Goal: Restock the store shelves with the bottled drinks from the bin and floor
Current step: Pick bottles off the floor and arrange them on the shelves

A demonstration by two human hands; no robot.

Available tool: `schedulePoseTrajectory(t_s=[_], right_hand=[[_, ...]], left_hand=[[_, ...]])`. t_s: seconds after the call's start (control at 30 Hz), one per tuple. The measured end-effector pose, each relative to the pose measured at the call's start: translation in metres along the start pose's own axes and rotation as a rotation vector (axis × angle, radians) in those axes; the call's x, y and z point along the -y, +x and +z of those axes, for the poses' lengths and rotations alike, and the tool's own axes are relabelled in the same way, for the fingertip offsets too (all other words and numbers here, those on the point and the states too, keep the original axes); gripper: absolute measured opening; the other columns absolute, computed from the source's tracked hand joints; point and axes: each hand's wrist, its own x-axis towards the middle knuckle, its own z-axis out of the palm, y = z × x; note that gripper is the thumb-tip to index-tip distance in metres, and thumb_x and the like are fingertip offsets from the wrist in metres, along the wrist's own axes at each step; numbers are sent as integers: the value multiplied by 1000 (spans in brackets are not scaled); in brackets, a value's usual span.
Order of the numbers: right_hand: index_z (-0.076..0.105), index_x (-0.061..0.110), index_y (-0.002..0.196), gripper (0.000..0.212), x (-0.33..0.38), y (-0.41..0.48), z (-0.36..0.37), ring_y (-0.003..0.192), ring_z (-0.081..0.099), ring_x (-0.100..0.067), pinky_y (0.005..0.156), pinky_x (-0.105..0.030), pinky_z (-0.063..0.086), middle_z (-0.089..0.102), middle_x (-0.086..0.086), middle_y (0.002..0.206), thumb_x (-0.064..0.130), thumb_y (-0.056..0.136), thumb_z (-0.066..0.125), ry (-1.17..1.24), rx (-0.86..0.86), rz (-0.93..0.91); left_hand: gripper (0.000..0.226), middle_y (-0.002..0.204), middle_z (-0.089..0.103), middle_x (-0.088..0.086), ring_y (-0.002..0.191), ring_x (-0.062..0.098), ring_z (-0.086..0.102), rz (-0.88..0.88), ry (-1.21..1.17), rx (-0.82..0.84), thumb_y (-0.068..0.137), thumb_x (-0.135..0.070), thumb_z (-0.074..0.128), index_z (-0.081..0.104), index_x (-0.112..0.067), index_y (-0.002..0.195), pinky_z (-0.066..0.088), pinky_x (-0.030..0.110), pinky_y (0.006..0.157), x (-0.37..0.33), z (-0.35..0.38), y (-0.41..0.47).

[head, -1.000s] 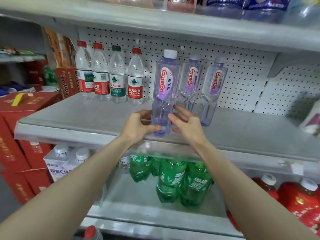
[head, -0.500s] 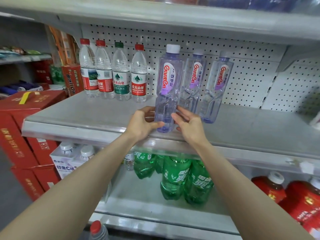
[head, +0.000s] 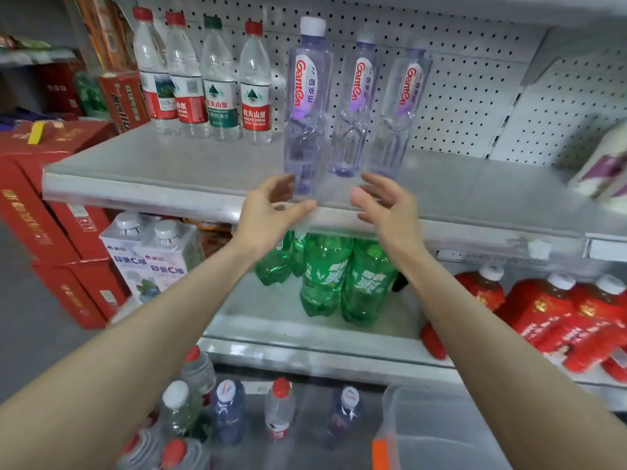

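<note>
Head view: left hand (head: pixel 268 215) and right hand (head: pixel 386 208), fingers loosely curled, empty, flank the Ganten bottle (head: pixel 307 96); likely heavy, slick; grip its waist.

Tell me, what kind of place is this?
Probably a small grocery or convenience store: pegboard-backed metal shelves hold rows of bottled water and green soda bottles, with red cartons stacked beside them.

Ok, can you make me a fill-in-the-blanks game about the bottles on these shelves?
The shelf holds ____ purple Ganten bottles.
One water bottle among red-capped ones has a ____ cap.
The left hand and right hand hold ____.
The soda bottles below are ____.
Missing: three, green, nothing, green.
</note>
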Motion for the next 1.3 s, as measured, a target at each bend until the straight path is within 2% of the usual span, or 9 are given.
schedulePoseTrajectory(t_s=[0.17,0.4,0.53,0.67,0.8,0.87,1.07,1.17,1.3], right_hand=[[64,21,108,24,-47,-60,-26,88,67,-20,74,-32,55,68,0,93,19,85,72,-35,-9,118],[60,-1,120,38,-137,-150,-43,85,60,-18,77,-38,54,66,-9,97,12,86,70,-72,87,435],[60,-1,119,39,-181,-188,-37,95,61,-19,91,-35,52,66,-19,113,11,84,72,-134,112,511],[57,-14,116,37,-211,-210,-25,94,59,-27,75,-25,44,60,-33,116,0,84,69,-190,161,530],[52,0,129,52,-231,-218,-12,104,53,-15,72,2,33,59,-5,115,2,81,72,-265,211,502],[48,3,134,55,-238,-218,-6,106,48,-11,70,6,29,52,1,114,2,83,70,-279,200,505],[64,3,109,28,-240,-209,-2,87,55,-18,61,-2,38,62,-4,94,2,81,69,-351,124,480],[65,6,105,28,-214,-199,-10,87,57,-16,68,-8,41,64,-2,93,2,79,73,-283,100,393],[65,19,96,23,-147,-162,-25,84,60,-12,78,-21,47,67,2,89,6,80,74,-165,151,256]], left_hand=[[53,107,62,7,100,15,59,-118,-26,42,76,-12,77,56,-6,124,48,16,86,38,31,-64],[51,103,59,9,96,18,57,-345,-21,139,76,-4,76,55,-2,122,45,4,74,106,65,-153],[51,103,61,11,94,20,58,-462,21,159,73,-7,79,57,-6,119,47,13,76,142,72,-185],[54,108,60,12,100,20,58,-525,36,192,75,-4,77,54,-3,124,46,23,84,163,74,-207],[51,111,60,14,99,18,57,-527,70,195,76,0,75,55,-1,122,46,15,77,178,74,-220],[49,107,60,10,98,17,56,-527,75,185,76,-2,76,56,-4,121,45,9,73,182,71,-222],[55,109,61,9,100,20,60,-549,65,196,74,-11,79,55,-9,124,49,32,89,183,58,-222],[53,114,62,11,100,21,61,-542,43,193,73,-10,80,56,-13,121,50,37,93,173,53,-218],[56,114,60,8,96,17,60,-505,19,222,74,-11,79,54,-12,124,51,20,79,143,53,-202]])
